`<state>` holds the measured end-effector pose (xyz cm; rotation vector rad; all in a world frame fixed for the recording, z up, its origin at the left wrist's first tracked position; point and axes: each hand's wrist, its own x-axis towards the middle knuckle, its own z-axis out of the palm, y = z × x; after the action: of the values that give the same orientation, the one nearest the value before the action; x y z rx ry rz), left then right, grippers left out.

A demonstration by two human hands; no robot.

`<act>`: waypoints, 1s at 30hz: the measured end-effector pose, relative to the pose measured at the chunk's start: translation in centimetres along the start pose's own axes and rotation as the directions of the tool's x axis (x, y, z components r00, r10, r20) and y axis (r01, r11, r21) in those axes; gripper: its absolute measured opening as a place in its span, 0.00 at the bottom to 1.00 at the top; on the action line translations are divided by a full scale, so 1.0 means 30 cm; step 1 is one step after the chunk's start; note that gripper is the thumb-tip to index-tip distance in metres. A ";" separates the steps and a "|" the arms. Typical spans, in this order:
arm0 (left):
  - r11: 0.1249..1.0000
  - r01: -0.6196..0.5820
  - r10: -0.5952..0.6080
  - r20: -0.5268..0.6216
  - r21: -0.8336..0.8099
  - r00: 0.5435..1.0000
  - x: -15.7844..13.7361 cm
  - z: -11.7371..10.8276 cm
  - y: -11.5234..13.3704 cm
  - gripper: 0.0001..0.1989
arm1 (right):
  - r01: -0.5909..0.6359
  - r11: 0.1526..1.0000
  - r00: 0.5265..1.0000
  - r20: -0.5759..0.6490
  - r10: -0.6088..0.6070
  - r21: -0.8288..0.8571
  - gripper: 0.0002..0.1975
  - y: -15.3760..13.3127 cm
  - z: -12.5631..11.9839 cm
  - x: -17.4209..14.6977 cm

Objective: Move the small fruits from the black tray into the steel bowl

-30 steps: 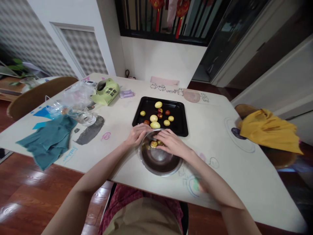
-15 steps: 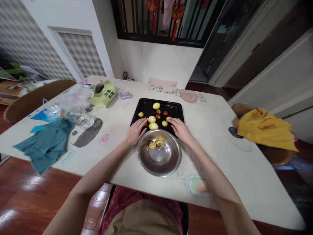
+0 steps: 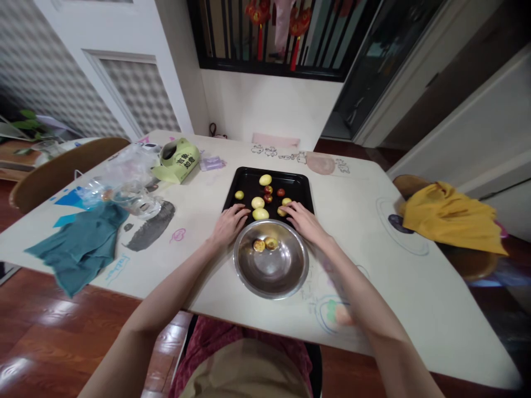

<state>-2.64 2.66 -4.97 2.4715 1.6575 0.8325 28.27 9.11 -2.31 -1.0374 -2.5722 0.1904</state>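
Left hand (image 3: pixel 227 224) lies spread on the tray's (image 3: pixel 305 188) near edge. Right hand (image 3: pixel 302 218) pinches a fruit (image 3: pixel 282 210). Bowl (image 3: pixel 271 271) sits between the wrists.

Pale table (image 3: pixel 373 265) with doodles drawn on its top — black baking tray (image 3: pixel 305 190) sits mid-table, the landmark here. Steel bowl (image 3: pixel 290 276) touches the tray's near edge; left of the tray a green tissue pack (image 3: pixel 179 160), a small purple packet (image 3: pixel 212 162), clear plastic bags (image 3: pixel 124 177), and farther left a teal cloth (image 3: pixel 81 246) hanging over the table edge. Beyond the tray, at the far edge — a pink flat piece (image 3: pixel 276 140).
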 end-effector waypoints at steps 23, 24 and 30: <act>0.983 -0.054 0.041 -0.079 -0.174 0.996 0.005 -0.013 -0.009 0.13 | -0.007 0.984 0.999 0.034 0.001 0.177 0.21 0.042 0.013 -0.004; 0.978 -0.052 0.034 -0.093 -0.200 0.995 0.005 -0.013 -0.009 0.12 | 0.002 0.984 0.999 0.039 -0.010 0.181 0.20 0.042 0.015 -0.003; 0.947 -0.111 0.039 -0.232 -0.303 0.972 0.005 -0.025 0.027 0.11 | 0.001 0.997 1.000 0.019 -0.002 0.075 0.16 0.035 0.001 0.003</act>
<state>-2.27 2.28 -4.00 2.3002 1.3596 1.3148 28.86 9.92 -2.58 -1.0110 -2.5621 0.2962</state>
